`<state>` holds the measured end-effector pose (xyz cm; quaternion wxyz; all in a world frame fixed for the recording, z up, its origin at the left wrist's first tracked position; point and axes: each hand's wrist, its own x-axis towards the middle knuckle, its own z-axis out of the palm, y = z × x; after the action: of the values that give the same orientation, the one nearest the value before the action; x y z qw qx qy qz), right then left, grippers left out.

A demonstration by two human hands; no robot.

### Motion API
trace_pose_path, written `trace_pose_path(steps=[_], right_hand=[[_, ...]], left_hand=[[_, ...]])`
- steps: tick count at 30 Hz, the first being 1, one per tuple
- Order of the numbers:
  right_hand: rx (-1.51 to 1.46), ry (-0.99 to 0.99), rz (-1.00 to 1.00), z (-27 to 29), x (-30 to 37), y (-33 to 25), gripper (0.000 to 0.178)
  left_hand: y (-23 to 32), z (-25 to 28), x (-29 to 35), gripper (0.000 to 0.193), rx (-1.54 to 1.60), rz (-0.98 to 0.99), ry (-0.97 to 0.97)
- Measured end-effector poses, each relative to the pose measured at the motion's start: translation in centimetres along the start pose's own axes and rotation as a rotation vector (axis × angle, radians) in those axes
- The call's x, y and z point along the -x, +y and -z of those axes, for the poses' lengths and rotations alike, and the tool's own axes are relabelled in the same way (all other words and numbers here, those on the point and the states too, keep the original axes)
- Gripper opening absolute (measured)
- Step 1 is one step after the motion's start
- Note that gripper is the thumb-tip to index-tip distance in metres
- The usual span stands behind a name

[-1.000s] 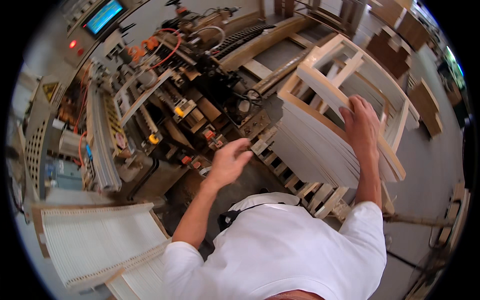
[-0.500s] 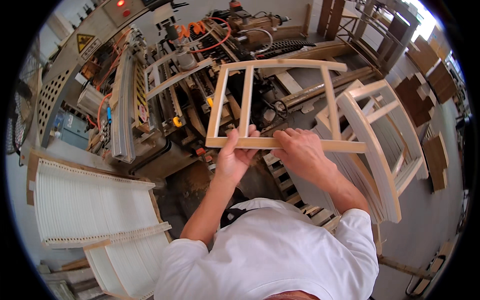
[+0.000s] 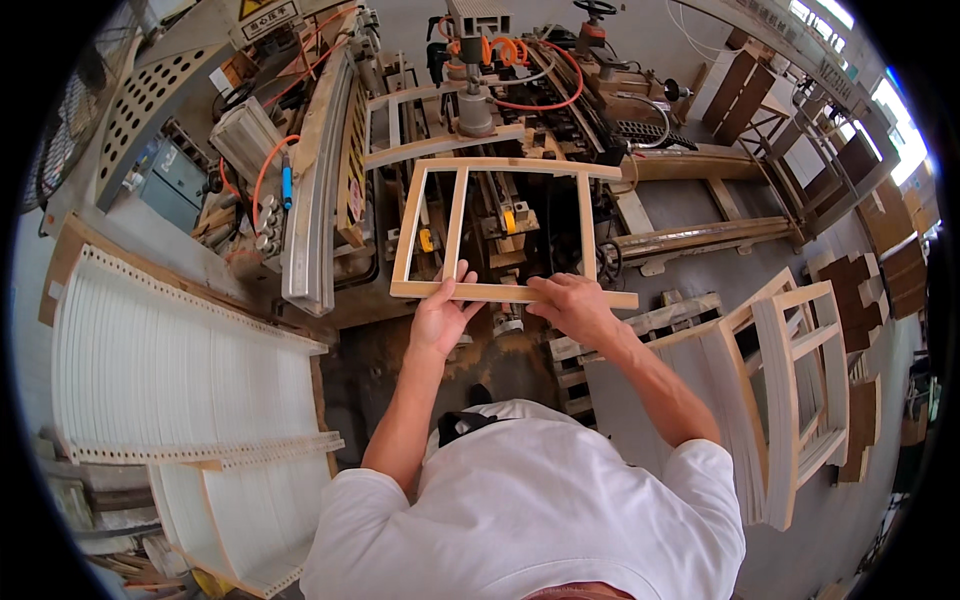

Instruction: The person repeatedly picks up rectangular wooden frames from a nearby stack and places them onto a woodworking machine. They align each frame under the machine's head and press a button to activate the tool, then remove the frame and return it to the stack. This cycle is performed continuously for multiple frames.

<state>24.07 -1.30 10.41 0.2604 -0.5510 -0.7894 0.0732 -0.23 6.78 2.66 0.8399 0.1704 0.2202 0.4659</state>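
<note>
Out in front of me I hold a wooden frame [image 3: 530,293] with a curved far rail and two crosspieces between its long rails. My left hand [image 3: 440,315] is closed round the near rail at its left part, thumb on top, beside the left crosspiece. Further right, my right hand [image 3: 575,308] grips the same rail, its fingers curled over the top. Beyond the held frame, a second wooden frame [image 3: 445,150] lies in the machine, under a round grey press foot [image 3: 475,120].
On my left stands a large stack of white slatted panels [image 3: 185,350]. Stacked frames [image 3: 770,400] lean at my right, near a wooden pallet [image 3: 650,325]. A long metal clamp beam [image 3: 310,210] and orange coiled hose [image 3: 505,50] belong to the machine ahead.
My view has turned left, so the machine and stacks sit further right or lower. The held frame has come round toward the machine, still gripped by both hands.
</note>
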Motion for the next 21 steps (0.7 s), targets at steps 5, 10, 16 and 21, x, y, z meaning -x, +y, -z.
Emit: trace_pose_path(steps=[5,10,16,21], right_hand=[[-0.005,0.019,0.038,-2.9,-3.5,1.2,0.036],[0.019,-0.028,-0.007,-5.1,-6.4,1.7,0.036],[0.025,-0.025,0.011,-6.8,-9.5,2.2,0.036],[0.018,-0.053,0.075,-8.1,-12.1,2.9,0.034]], left_hand=[[2.1,2.6,-2.6,0.038,0.011,-0.011,-0.017],[4.0,4.4,-4.6,0.038,0.013,-0.016,-0.003],[5.8,5.4,-6.3,0.033,0.046,-0.042,-0.012],[7.2,6.3,-7.4,0.037,0.052,-0.079,0.036]])
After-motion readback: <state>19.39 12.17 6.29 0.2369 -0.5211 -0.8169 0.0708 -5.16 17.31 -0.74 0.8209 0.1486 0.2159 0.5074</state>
